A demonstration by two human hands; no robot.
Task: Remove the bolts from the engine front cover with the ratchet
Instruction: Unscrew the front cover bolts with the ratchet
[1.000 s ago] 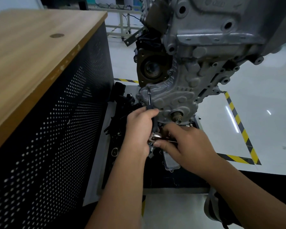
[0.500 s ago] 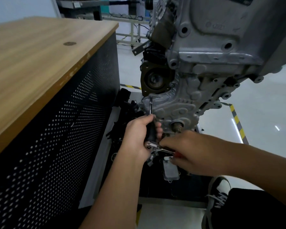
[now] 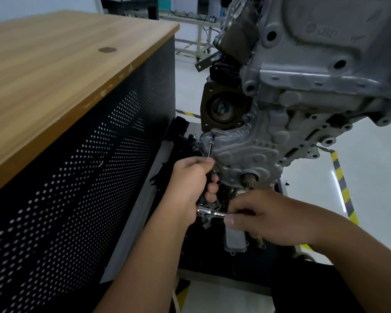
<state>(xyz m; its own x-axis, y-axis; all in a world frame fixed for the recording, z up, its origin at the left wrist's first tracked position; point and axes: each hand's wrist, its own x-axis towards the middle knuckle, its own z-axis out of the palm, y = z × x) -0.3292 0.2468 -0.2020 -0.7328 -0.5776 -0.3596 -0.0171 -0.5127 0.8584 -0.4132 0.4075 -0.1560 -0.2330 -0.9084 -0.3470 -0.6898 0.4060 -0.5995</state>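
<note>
The grey cast engine front cover (image 3: 246,150) hangs in front of me on the engine. A thin extension bar (image 3: 210,147) runs up from my left hand (image 3: 191,184) to a bolt at the cover's upper left edge. My left hand grips the bar's dark lower part. The chrome ratchet (image 3: 210,213) sits at the bar's bottom end, its head just below my left hand. My right hand (image 3: 264,219) holds the ratchet handle, which points right; fingers and thumb hide most of it.
A wooden-topped cabinet (image 3: 61,71) with a perforated black side stands close on the left. Black parts (image 3: 181,141) and a grey metal piece (image 3: 234,241) lie on the stand below the engine. Yellow-black floor tape (image 3: 343,188) runs at the right.
My right hand has swung the ratchet handle rightward, away from my left hand. The view has moved in closer to the engine. My left hand keeps its grip on the bar.
</note>
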